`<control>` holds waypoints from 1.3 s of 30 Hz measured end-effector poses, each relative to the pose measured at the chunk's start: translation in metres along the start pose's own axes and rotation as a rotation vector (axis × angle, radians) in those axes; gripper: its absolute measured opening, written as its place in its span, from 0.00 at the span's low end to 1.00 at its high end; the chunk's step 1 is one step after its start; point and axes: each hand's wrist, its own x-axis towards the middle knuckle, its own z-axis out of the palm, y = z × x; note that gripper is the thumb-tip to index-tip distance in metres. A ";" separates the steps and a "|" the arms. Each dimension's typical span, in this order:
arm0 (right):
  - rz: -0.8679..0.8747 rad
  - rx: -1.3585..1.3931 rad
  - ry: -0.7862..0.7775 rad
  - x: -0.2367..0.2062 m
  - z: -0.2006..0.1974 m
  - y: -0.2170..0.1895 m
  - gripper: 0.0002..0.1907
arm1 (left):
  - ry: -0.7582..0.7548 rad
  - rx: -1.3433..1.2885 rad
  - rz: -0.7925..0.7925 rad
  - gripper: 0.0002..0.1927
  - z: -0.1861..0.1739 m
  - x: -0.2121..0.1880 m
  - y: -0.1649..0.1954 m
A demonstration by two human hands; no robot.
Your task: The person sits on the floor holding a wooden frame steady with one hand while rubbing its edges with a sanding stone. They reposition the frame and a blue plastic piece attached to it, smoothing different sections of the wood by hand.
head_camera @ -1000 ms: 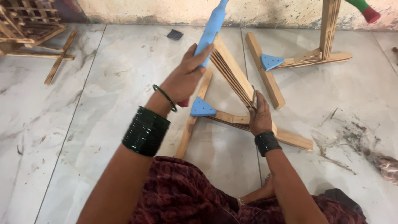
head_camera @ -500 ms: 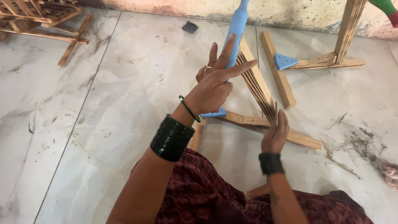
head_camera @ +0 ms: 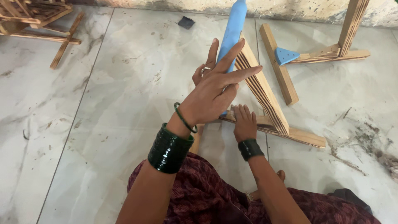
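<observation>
Dusty marble floor [head_camera: 103, 124], stained wall [head_camera: 298, 8]

The left hand [head_camera: 215, 89] hides the lower part of the blue tube [head_camera: 232, 29], whose top is cut off by the upper edge. The wooden upright [head_camera: 352, 25] and wooden rack [head_camera: 25, 14] are cropped too.

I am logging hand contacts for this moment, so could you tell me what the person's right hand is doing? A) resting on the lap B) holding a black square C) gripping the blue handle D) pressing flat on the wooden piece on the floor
D: the right hand lies palm down on the wooden frame on the floor.
</observation>
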 end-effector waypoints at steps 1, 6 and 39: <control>0.001 -0.151 -0.055 0.004 0.005 0.000 0.29 | -0.003 -0.053 0.010 0.28 -0.002 0.001 0.002; -0.081 -0.287 -0.239 -0.024 0.019 0.000 0.28 | -0.034 -0.172 -0.005 0.29 -0.010 0.002 0.011; -0.076 -0.330 -0.167 -0.004 0.002 0.055 0.22 | -0.006 -0.459 -0.056 0.22 -0.017 0.009 0.013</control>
